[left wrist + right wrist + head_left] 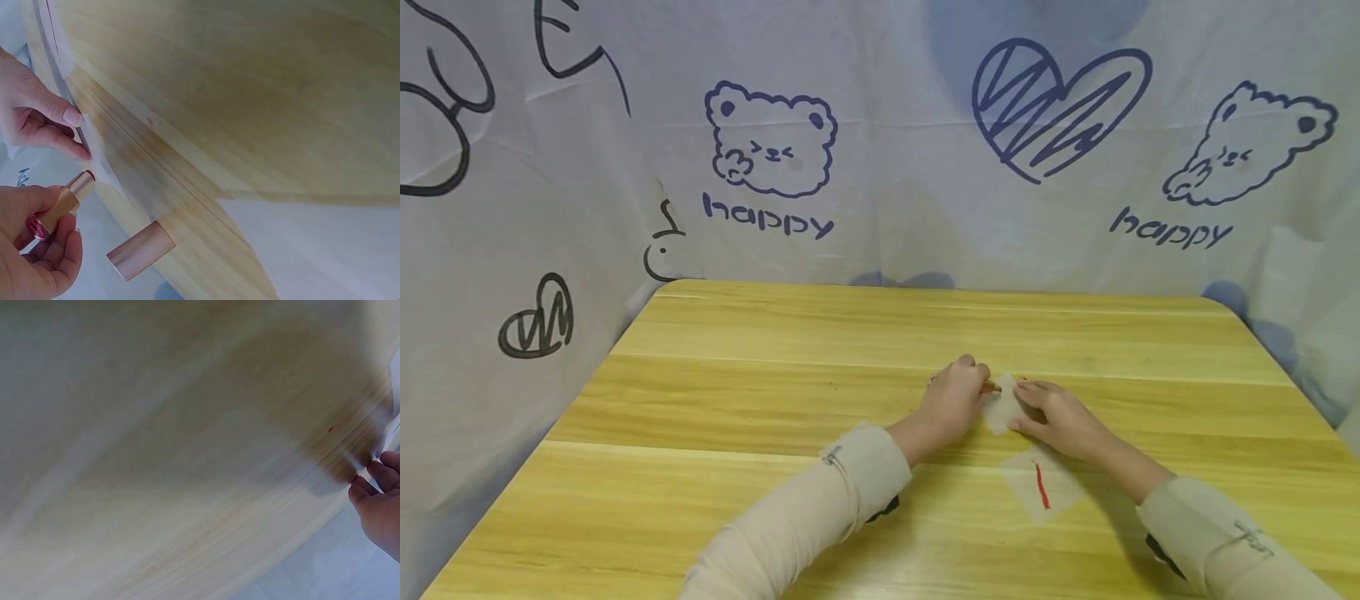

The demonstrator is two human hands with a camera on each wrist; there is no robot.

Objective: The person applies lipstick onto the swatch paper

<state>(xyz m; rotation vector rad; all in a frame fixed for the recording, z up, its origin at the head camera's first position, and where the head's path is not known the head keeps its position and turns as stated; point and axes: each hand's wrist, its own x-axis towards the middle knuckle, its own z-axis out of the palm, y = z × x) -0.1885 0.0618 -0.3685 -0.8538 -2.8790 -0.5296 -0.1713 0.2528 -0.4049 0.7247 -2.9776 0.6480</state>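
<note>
My left hand (pixel 953 398) grips a lipstick (pixel 70 199) with a gold tube and a red tip. The tip is beside a small white paper square (pixel 1002 410) on the wooden table. At the square's right side rests my right hand (pixel 1063 421), thumb and fingers spread apart and touching the paper. Nearer the front lies a second paper square (pixel 1063 492) with a red stroke (pixel 1042 487) on it. In the left wrist view, a rose-gold lipstick cap (pixel 141 250) is near the left hand. Only the right hand's fingertips (pixel 362 487) show in the right wrist view.
The wooden table (pixel 715 400) has rounded far corners. Behind it and on the left hangs white cloth (pixel 902 158) with drawn bears, hearts and lettering. A small red mark (pixel 149 121) is on the tabletop.
</note>
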